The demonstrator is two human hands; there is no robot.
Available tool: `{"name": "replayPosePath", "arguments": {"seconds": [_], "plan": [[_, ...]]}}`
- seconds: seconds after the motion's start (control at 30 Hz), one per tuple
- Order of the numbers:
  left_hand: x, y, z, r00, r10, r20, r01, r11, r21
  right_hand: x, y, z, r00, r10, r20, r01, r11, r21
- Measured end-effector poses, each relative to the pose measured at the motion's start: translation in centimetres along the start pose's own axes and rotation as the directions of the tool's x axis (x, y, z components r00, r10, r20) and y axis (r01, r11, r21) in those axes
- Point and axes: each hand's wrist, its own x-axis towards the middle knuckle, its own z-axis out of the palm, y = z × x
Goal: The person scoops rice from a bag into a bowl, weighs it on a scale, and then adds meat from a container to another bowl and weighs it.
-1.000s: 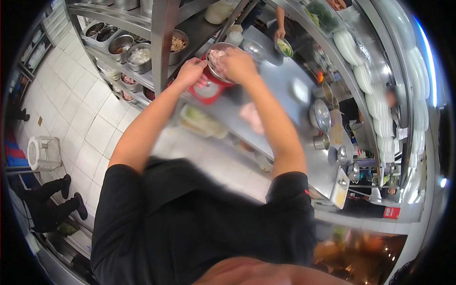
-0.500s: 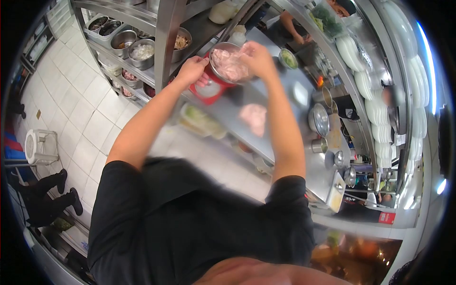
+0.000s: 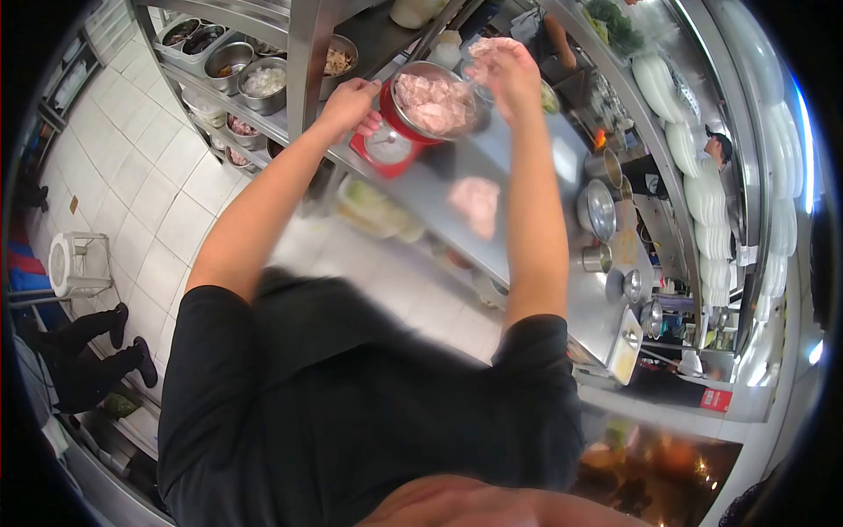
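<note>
A metal bowl (image 3: 474,117) with pieces of raw, pale pink meat (image 3: 432,101) rests on a red kitchen scale (image 3: 386,147) with a round dial. My left hand (image 3: 349,107) is at the bowl's left rim, fingers curled and fingertips against the edge. Beyond the bowl's right side, my right hand (image 3: 514,72) is raised, its fingers closed on a small piece of raw meat. Another lump of raw meat (image 3: 476,206) lies on the steel counter (image 3: 430,198), nearer my body than the scale.
Left of the scale, a metal shelf post (image 3: 309,70) stands close to my left arm. Shelves hold bowls of ingredients (image 3: 263,82). Metal bowls (image 3: 599,211) line the counter's right side, below stacked white plates (image 3: 702,204). A co-worker's arm (image 3: 560,42) shows across the counter.
My right hand has moved up and right, out from over the bowl, with a piece of meat in its fingers. My left hand stays at the rim. The co-worker opposite has shifted.
</note>
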Motion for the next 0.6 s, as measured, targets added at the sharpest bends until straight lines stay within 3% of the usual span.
{"name": "replayPosePath", "arguments": {"seconds": [0.3,0.43,0.5,0.53,0.57,0.6], "plan": [[-0.2,0.1,-0.4,1.0,-0.005,-0.012,0.005,1.0,-0.007,0.6,1.0,0.8,0.997,0.081,0.005,-0.081,0.997,-0.012],[0.2,0.8,0.4,0.997,-0.001,-0.079,0.009,0.995,0.104,0.3,-0.9,1.1,0.993,0.116,0.038,-0.114,0.993,-0.04],[0.8,1.2,0.9,0.995,0.017,-0.103,0.0,0.986,0.168,0.4,-2.1,1.1,0.992,0.113,0.058,-0.103,0.984,-0.144],[1.2,1.4,1.0,0.991,0.064,-0.116,-0.031,0.963,0.267,0.0,-3.4,1.2,0.992,0.103,0.067,-0.077,0.947,-0.312],[1.4,1.6,1.2,0.986,0.113,-0.123,-0.061,0.93,0.363,-0.4,-5.2,1.2,0.994,0.083,0.066,-0.025,0.789,-0.614],[1.3,2.3,1.2,0.996,0.057,-0.063,-0.028,0.92,0.39,-0.7,-6.9,1.0,0.979,-0.06,0.192,0.197,0.495,-0.846]]}}
